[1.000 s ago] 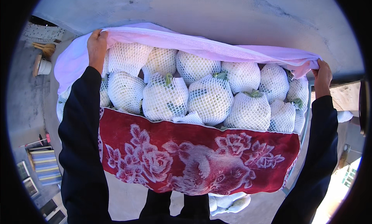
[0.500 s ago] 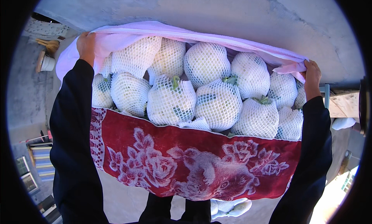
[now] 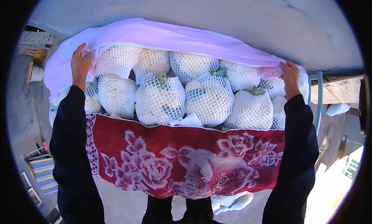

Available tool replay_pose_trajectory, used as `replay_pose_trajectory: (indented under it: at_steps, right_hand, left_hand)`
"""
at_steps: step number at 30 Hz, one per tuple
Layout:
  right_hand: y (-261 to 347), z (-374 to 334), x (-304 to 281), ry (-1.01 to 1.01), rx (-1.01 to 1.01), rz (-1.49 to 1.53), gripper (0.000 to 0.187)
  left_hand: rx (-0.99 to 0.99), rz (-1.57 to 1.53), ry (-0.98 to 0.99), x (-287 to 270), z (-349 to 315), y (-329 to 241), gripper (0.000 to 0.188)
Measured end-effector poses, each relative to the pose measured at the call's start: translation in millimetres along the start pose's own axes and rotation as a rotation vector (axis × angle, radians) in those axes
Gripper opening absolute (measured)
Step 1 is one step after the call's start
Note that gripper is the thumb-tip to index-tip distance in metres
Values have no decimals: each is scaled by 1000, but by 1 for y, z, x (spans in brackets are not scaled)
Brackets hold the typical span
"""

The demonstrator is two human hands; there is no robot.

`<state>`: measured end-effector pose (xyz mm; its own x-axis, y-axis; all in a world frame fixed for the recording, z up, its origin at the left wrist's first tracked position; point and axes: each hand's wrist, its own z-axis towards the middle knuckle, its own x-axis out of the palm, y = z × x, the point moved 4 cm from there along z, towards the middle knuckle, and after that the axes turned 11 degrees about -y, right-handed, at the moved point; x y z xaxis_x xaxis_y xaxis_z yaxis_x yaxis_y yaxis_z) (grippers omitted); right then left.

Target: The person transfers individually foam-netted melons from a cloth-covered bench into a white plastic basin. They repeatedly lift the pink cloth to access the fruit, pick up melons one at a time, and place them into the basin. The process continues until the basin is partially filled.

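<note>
Brings pink cloth (image 3: 170, 33) nearer over far netted fruit (image 3: 193, 63), pinching the hem in right hand (image 3: 290, 77) and, one finger raised, left hand (image 3: 80, 67), and could snag leaves (image 3: 162, 80) if dragging low.

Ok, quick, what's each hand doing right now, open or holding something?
Left hand: at the pink cloth, but whether it grips can't be told.
Right hand: closed, holding the pink cloth's edge.

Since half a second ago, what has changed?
The lilac cloth has come nearer and lower over the back netted produce. The left hand came nearer the person, the right hand moved leftward; no release is clear. The red floral cloth still lies in front.
</note>
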<state>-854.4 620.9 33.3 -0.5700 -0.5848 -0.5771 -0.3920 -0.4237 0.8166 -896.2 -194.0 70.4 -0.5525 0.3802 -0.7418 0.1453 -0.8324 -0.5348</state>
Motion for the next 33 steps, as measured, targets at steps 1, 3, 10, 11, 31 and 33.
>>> replay_pose_trajectory:
  at_steps: [1,3,10,11,31,33]
  right_hand:
    - [-1,4,-3,-19,-4,-20,13]
    - [-7,11,-17,-31,-22,-70,17]
    - [14,8,-20,-38,-387,-462,29]
    - [20,3,-16,-37,-473,-522,30]
    - [24,12,35,-67,-478,-796,27]
    - [12,14,46,-74,-420,-760,27]
  left_hand:
    - [69,-7,-26,-2,-5,-10,48]
    - [302,19,-5,8,-23,-45,49]
    - [489,164,94,29,-30,-72,47]
    - [477,148,93,31,-30,-71,45]
    - [155,276,103,72,57,-39,51]
    - [128,271,129,79,53,-41,53]
